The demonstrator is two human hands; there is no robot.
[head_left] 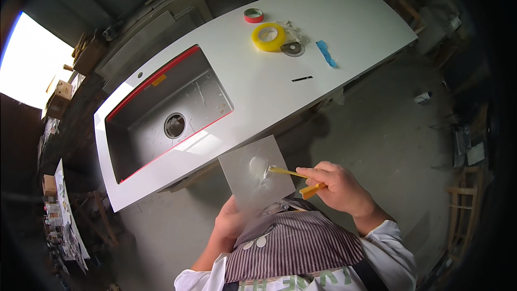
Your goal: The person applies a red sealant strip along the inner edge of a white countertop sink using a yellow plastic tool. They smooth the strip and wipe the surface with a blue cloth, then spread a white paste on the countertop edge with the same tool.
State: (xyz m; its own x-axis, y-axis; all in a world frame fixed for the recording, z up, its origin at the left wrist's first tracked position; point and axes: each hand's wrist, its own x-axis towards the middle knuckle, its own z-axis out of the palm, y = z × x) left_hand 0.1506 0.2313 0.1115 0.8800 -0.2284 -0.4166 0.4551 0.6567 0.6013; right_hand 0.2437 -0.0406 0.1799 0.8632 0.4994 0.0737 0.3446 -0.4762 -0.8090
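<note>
My left hand (230, 219) is closed on the near left edge of a square grey board (239, 168), which it holds out in front of my apron. A smear of white paste (258, 166) lies on the board's upper face. Wrapped in my right hand (343, 189) is a thin yellow spatula (288, 171), its tip touching the paste. A wider orange-yellow piece (313, 190) juts out below those fingers; whether it belongs to the same tool, I cannot tell. The fingers of my left hand are mostly hidden beneath the board.
Beyond the board stretches a white countertop (258, 83) with a grey sink (188, 99) edged in red tape. On it lie a yellow tape roll (257, 43), a red tape roll (253, 19), a dark cutting disc (293, 49) and a blue strip (326, 54). Wooden frames stand right.
</note>
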